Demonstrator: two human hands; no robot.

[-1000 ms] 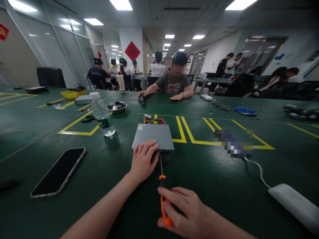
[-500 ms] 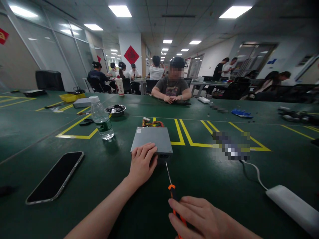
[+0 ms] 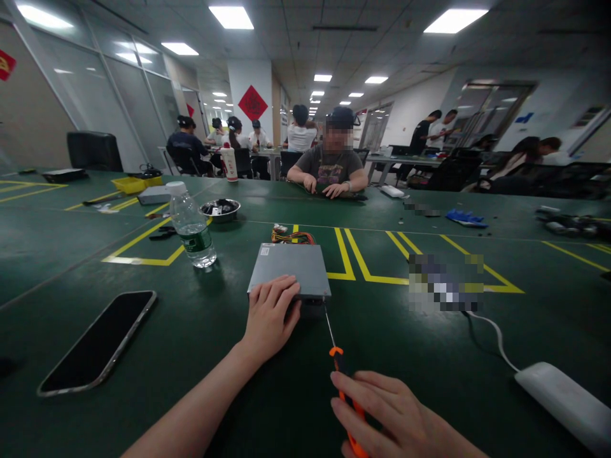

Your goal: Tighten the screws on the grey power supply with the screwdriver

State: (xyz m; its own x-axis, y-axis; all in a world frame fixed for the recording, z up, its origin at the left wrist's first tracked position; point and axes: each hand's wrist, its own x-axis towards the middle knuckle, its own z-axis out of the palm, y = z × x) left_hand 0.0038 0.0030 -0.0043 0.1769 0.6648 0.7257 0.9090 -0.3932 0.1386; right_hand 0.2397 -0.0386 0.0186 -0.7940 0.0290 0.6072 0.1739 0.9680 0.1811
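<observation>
A grey metal computer power supply (image 3: 291,264) lies flat on the green table, with its bundle of coloured cables (image 3: 292,236) at the far side. My left hand (image 3: 274,312) rests over its near left edge, fingers on the top face and thumb low at the front. In my right hand (image 3: 382,407) is an orange and black screwdriver (image 3: 337,357), gripped by the handle. Its thin shaft points away from me, and the tip is at the near right corner of the power supply. Whether the tip sits in a screw is too small to tell.
To the left are a phone (image 3: 98,343), a water bottle (image 3: 193,232) and a metal bowl (image 3: 219,210) with dark parts. On the right lie a white power strip (image 3: 563,401) with its cord and blue gloves (image 3: 466,218). A person (image 3: 329,165) sits opposite.
The screwdriver has moved slightly right and forward, bringing its tip up to the power supply's near right corner. My left hand stays on the case. The person opposite has moved their hands apart.
</observation>
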